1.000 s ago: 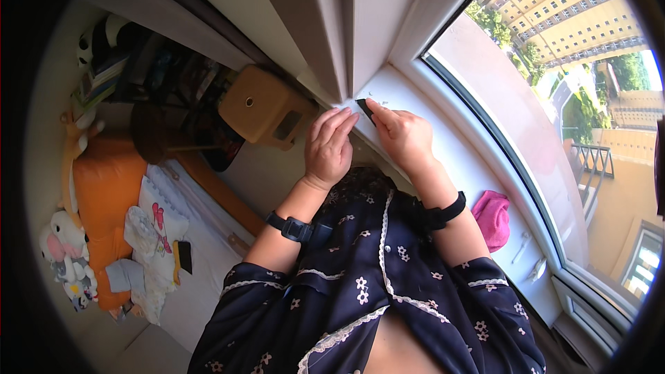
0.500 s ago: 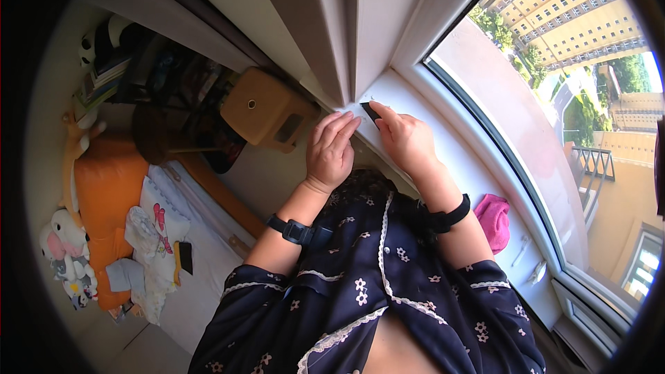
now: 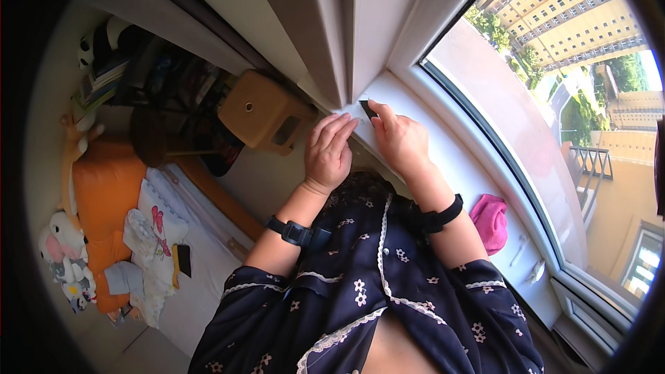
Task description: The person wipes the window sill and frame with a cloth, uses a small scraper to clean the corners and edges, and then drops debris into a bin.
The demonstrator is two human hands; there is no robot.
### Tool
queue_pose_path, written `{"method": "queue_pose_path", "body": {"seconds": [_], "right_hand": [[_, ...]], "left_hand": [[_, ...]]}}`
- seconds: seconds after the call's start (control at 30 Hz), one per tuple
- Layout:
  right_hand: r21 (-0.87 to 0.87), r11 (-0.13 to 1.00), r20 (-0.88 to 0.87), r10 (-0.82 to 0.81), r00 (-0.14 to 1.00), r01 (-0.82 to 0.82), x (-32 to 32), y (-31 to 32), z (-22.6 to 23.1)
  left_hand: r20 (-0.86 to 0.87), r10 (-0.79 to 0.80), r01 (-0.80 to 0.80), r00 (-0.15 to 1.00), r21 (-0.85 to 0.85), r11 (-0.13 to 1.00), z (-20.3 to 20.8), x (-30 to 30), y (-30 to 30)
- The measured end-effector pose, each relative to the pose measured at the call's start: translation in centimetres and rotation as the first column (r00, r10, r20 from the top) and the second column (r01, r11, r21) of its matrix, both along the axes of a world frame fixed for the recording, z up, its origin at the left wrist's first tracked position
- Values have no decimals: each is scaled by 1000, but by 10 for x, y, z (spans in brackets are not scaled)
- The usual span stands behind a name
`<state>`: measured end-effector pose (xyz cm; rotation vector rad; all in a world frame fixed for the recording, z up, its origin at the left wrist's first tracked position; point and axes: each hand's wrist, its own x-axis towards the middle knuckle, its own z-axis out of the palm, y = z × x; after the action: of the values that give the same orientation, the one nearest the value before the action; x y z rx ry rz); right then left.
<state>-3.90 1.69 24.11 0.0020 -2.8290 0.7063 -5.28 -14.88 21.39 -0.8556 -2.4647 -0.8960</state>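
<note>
My right hand [image 3: 402, 142] grips a small flat black piece [image 3: 366, 108], its kind too small to tell, against the white windowsill [image 3: 443, 142] near the corner by the curtain-coloured post. The forefinger lies along the piece and the other fingers are curled. Beside it, to the left, my left hand [image 3: 327, 154] lies with fingers stretched out and close together, the fingertips at the sill's edge. Nothing shows in the left hand. A few small specks lie on the sill near the fingertips.
A crumpled pink cloth [image 3: 489, 224] lies on the sill to the right, near the window handle [image 3: 536, 271]. At the left stand a tan plastic stool [image 3: 253, 107] and a bed [image 3: 201, 298] with clothes, an orange cushion [image 3: 104, 194] and plush toys [image 3: 68, 256].
My right hand has shifted very slightly left, the black piece still in it. The left hand stays almost in place. The whole view has moved a little.
</note>
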Motion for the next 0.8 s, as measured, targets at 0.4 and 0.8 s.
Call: {"method": "queue_pose_path", "body": {"seconds": [0.4, 0.8], "right_hand": [[-20, 999, 22, -46, 999, 46, -1, -2, 3], [-7, 1000, -109, 0, 994, 0, 2, -5, -3]], "left_hand": [[8, 9, -9, 1000, 4, 1000, -1, 2, 0], [4, 4, -4, 1000, 2, 1000, 2, 1, 0]]}}
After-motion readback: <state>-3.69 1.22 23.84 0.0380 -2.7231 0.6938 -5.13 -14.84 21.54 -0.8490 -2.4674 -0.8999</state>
